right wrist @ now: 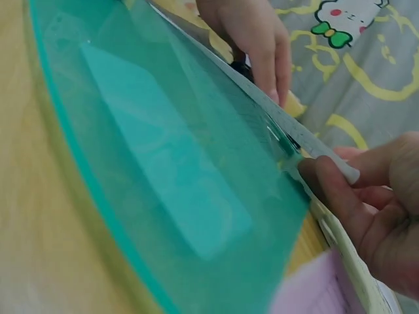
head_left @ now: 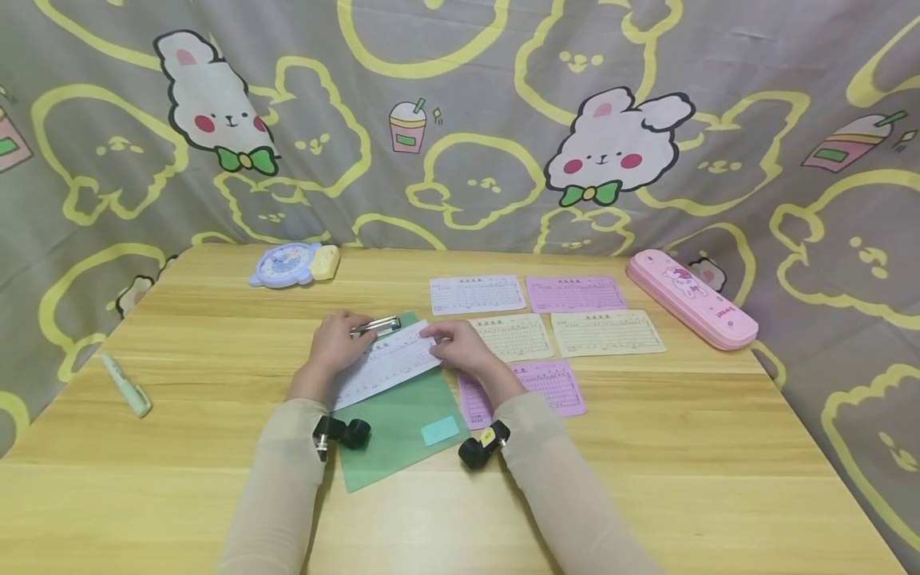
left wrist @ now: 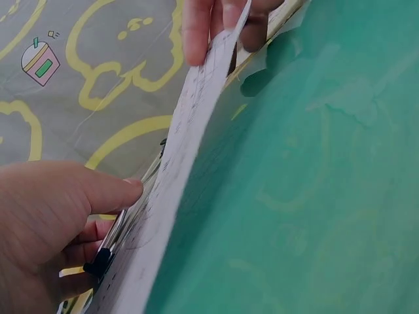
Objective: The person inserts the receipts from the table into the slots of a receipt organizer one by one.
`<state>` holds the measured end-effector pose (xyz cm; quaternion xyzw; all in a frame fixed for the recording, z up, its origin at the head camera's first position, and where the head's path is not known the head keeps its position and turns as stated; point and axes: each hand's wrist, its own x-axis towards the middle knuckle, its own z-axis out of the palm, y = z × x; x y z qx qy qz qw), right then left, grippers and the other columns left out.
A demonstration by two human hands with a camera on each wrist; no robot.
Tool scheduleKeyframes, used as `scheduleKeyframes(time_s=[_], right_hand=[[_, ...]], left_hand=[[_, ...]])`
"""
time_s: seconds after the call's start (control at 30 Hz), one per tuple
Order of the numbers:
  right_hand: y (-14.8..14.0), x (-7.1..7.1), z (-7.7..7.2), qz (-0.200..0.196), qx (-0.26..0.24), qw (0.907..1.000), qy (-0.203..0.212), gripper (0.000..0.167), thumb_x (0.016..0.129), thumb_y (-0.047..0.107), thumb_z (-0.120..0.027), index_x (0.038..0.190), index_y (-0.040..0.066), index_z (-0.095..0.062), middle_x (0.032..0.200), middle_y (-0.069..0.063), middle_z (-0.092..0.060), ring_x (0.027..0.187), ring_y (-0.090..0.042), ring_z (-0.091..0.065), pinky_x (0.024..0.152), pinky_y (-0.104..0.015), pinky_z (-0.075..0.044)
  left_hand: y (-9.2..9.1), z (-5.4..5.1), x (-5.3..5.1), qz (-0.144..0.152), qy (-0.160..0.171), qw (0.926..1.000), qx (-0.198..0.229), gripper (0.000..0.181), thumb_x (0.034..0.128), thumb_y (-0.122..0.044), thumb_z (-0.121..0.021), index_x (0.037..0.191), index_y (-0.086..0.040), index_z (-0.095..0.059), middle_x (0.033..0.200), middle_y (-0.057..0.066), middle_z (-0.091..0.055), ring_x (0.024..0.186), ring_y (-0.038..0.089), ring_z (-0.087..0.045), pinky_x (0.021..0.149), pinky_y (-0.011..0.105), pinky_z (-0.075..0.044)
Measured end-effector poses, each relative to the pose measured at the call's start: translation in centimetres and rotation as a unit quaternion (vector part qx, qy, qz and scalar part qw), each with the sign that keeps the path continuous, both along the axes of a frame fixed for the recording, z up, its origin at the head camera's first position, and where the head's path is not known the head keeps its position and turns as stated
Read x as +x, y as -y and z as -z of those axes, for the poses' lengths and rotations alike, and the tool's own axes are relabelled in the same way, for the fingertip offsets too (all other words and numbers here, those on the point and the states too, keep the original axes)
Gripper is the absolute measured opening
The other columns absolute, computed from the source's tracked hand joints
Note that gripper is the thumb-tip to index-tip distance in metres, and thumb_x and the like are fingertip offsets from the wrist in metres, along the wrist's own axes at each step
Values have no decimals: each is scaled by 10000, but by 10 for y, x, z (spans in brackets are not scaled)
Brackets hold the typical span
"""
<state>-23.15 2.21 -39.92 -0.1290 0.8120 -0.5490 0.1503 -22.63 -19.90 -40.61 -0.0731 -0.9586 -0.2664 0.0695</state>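
Observation:
A green clipboard [head_left: 391, 439] lies tilted on the table, its metal clip [head_left: 377, 326] at the top edge. Across its upper part is a white printed slip [head_left: 384, 369]. The left hand [head_left: 336, 345] is at the clip; in the left wrist view its thumb [left wrist: 121, 191] presses on the metal clip, with fingers curled behind the board's edge. The right hand [head_left: 463, 347] pinches the slip's right end between thumb and finger, the slip's edge raised off the board in the right wrist view [right wrist: 255, 91]. A pale blue rectangle [head_left: 440, 431] shows at the board's lower right.
Right of the board lie a pink slip [head_left: 564, 391], yellow slips [head_left: 528, 335] [head_left: 609, 333], a white slip [head_left: 477, 295] and another pink slip [head_left: 576, 295]. A pink case [head_left: 691, 299] is at the right, a blue clock-like object [head_left: 284, 265] at the back left, a green pen [head_left: 127, 386] at the left.

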Motion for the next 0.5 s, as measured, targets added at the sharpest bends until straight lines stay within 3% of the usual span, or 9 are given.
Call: scheduleKeyframes(time_s=[0.2, 0.3, 0.5], right_hand=[[8, -1, 1, 166, 226, 9995, -137, 317, 707, -76, -569, 997, 42, -626, 838, -81, -522, 522, -106, -424, 471, -200, -380], [11, -1, 1, 226, 380, 9990, -106, 305, 717, -56, -572, 993, 59, -629, 916, -66, -540, 588, -129, -443, 532, -223, -391], [16, -1, 1, 295, 725, 9967, -215, 285, 733, -24, -578, 991, 86, -634, 1066, -75, -544, 860, -177, -483, 775, -304, -378]], left_hand=[[-2, -1, 1, 0, -1, 10000, -12, 327, 800, -225, -576, 1072, -46, -605, 982, 168, -521, 892, 329, -455, 746, 464, -328], [-2, -1, 2, -50, 32, 10000, -10, 324, 803, -223, -574, 1074, -47, -603, 991, 165, -516, 902, 328, -448, 750, 466, -324], [-1, -1, 2, -65, 54, 10000, -27, 336, 806, -241, -582, 1089, -60, -593, 1014, 150, -506, 928, 317, -431, 774, 465, -306]])
